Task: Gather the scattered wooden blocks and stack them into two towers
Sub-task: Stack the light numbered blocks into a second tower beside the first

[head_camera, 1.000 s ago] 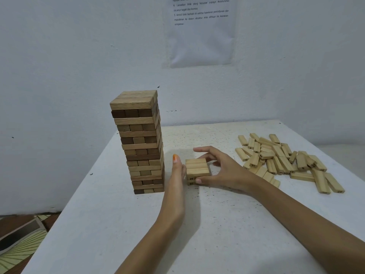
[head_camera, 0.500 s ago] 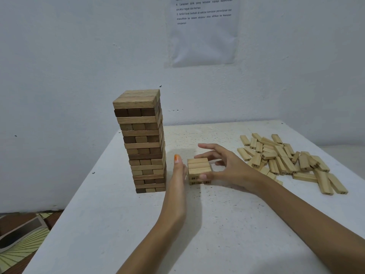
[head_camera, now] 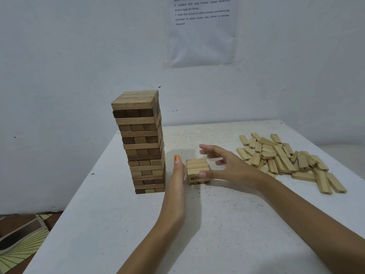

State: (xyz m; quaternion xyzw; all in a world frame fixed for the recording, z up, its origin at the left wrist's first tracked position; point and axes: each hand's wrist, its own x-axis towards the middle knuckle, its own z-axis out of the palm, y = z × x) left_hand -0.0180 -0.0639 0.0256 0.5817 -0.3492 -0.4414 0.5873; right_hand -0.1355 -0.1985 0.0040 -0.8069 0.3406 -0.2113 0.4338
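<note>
A tall tower [head_camera: 142,141] of light and dark wooden blocks is seen standing upright on the left part of the white table [head_camera: 217,234], its layers laid crosswise in threes. Just to its right, nearer the middle of the table, a short stack [head_camera: 198,171] of pale blocks is found, two layers of it showing, with printed numbers on the near ends.

The left hand [head_camera: 177,186] is held flat and on edge, fingers straight and together, its palm set against the left side of the short stack; an orange-painted nail is visible at the fingertip. No block is held by it. The right hand [head_camera: 227,167] is spread wide to the right of the stack: the thumb is laid on the stack's near right corner, while the other fingers are stretched out over its far right side, slightly blurred. Whether those fingers touch the wood cannot be told. Nothing is lifted by this hand.

A loose pile of pale blocks [head_camera: 284,159] is scattered on the far right part of the table, well apart from the stack, most lying flat and some overlapping, with a few long ones near the right edge.

A printed paper sheet [head_camera: 202,30] is fixed to the white wall behind the table. A patterned mat [head_camera: 19,244] is seen on the floor at the near left.
</note>
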